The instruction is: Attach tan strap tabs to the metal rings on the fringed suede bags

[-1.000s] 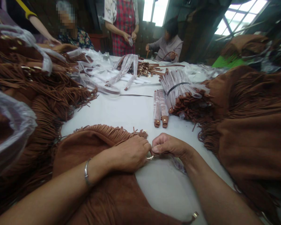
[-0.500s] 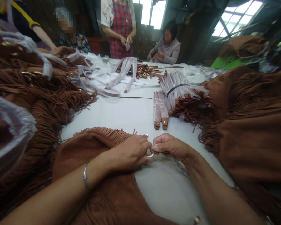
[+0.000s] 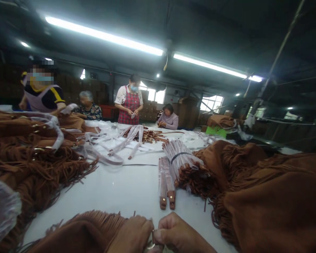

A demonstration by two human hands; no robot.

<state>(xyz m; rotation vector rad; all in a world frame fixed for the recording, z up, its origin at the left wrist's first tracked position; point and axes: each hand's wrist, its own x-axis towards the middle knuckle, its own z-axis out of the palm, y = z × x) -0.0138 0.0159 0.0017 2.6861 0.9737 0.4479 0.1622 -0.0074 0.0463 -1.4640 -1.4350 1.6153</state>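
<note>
At the bottom edge my left hand [image 3: 133, 235] and my right hand [image 3: 177, 235] meet, fingers pinched together on a small metal ring [image 3: 150, 245]. The left hand rests on a brown suede fringed bag [image 3: 79, 233] lying on the white table [image 3: 121, 189]. Both hands are cut off by the lower edge of the picture. Just beyond them lie two plastic-wrapped brown straps [image 3: 166, 186] with rivets at their ends.
A banded bundle of wrapped straps [image 3: 180, 160] lies mid-table. Heaps of brown fringed bags stand at the left [image 3: 28, 154] and right [image 3: 274, 196]. Loose plastic-wrapped straps [image 3: 121, 140] lie further back. Several other people [image 3: 130, 103] work at the far end and left side.
The view has tilted sharply upward, so the ceiling lights show and my hands have dropped to the bottom edge. The hands stay pinched together at the ring.
</note>
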